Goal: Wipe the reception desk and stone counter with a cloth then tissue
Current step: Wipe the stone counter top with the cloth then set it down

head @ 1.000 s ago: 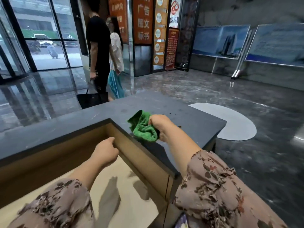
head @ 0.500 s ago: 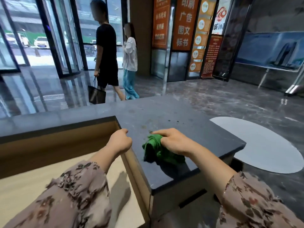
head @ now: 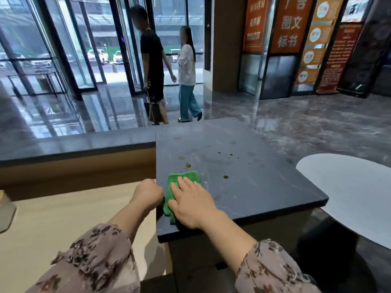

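Observation:
A green cloth lies flat on the dark stone counter, near its left edge. My right hand presses down on the cloth with straight, spread fingers and covers most of it. Several small brown spots dot the stone just beyond and to the right of the cloth. My left hand is curled into a fist at the counter's inner edge, above the lower beige desk, and holds nothing that I can see.
A long dark ledge with a wooden inner face runs off to the left. Beyond the counter two people walk over the glossy floor towards glass doors. A pale object sits at the desk's left edge. A white floor patch lies right.
My right hand has opened from gripping the bunched cloth to pressing it flat, and has slid it left and nearer along the counter. The two people have walked further off.

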Available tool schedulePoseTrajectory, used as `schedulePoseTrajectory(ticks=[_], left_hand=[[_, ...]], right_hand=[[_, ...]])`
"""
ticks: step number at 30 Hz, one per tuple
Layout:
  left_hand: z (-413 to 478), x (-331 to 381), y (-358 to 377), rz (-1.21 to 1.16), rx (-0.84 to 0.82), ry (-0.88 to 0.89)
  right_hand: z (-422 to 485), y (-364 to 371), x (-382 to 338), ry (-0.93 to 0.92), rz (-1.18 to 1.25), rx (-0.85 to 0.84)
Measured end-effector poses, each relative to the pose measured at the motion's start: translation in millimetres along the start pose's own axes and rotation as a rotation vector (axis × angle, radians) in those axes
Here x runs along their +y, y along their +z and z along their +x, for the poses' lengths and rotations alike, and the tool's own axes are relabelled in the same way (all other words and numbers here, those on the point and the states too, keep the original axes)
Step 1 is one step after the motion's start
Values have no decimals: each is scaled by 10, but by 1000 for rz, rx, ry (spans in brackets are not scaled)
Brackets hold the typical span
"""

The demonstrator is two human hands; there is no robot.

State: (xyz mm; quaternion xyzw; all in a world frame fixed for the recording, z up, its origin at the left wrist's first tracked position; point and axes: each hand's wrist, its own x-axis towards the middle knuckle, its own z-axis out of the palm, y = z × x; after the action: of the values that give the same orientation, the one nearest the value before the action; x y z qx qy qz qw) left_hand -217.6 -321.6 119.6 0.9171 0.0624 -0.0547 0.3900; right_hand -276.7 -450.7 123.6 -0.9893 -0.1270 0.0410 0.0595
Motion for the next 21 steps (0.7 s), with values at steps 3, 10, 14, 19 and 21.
schedulePoseTrajectory(ticks=[3, 10, 14, 19, 21], left_hand=[[-39, 65, 19, 45, 14, -2], [57, 89, -33, 27, -41, -31], [138, 46, -2, -4, -65, -26], [180, -56, 7, -39, -107, 12], [193, -86, 2, -68, -125, 23]], right_hand=[[-38, -10, 175, 30, 38, 14], [-332, -167, 1152, 330, 92, 20], [-385, -238, 1662, 543, 53, -21], [-278, -286, 1636, 719, 105, -36], [-196, -268, 1446, 806, 105, 5]])
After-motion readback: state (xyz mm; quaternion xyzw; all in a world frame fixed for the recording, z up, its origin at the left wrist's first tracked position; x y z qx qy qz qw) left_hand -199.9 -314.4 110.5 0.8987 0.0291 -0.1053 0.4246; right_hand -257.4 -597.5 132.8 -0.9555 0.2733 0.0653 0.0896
